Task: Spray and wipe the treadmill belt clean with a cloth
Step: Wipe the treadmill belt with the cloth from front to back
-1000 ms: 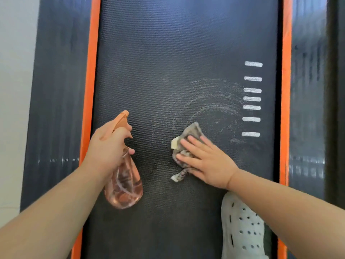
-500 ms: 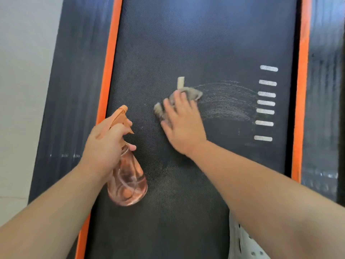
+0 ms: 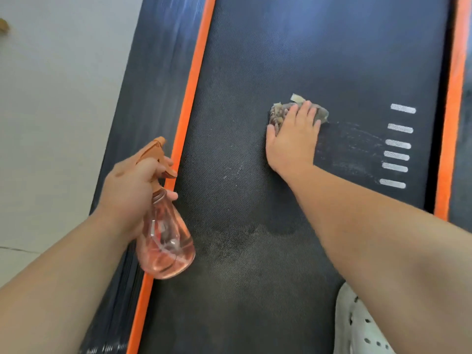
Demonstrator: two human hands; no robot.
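Observation:
The black textured treadmill belt (image 3: 319,52) fills the middle of the view. My right hand (image 3: 293,139) presses flat on a crumpled grey-brown cloth (image 3: 278,113) on the belt, fingers pointing away from me. Faint whitish wipe streaks (image 3: 355,149) lie to the right of that hand, beside several white dashes (image 3: 398,144). My left hand (image 3: 132,190) grips the neck of a clear pink spray bottle (image 3: 166,244) with an orange trigger head, held above the belt's left edge. A damp darker patch (image 3: 255,233) sits nearer to me.
Orange strips (image 3: 194,80) run along both sides of the belt, with dark ribbed side rails (image 3: 153,72) outside them. Pale floor (image 3: 56,111) lies to the left. A white perforated clog (image 3: 357,328) stands on the belt at the bottom right.
My right hand has swept the cloth from near me up the belt and then a little to the right. The view has shifted left. The left hand keeps the bottle in about the same spot.

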